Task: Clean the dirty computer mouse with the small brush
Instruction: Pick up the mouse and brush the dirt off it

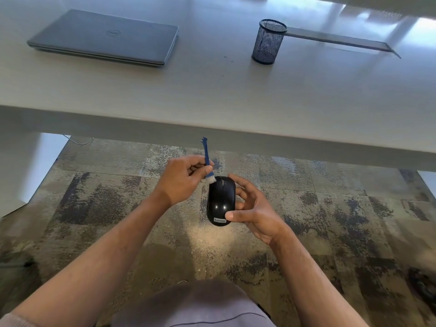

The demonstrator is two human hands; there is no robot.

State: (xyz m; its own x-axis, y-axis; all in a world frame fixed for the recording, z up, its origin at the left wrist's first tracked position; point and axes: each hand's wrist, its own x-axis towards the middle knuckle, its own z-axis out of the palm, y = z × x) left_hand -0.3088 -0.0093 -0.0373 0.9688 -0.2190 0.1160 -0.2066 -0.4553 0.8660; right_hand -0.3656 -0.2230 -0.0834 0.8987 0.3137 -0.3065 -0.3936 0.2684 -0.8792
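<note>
Head view: a glossy black mouse (221,201) is gripped by the right hand (253,212). White bristles of a blue brush (208,166), pinched by the left hand (181,179), are pressed to its far end. A mesh cup (268,41) is seen on the counter (236,95).

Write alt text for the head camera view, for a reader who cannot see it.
A person's left hand pinches a small blue brush, its pale bristles on the front of a black computer mouse gripped in the right hand, held above patterned carpet. Beyond, a pale desk carries a closed grey laptop and a black mesh pen cup.
</note>
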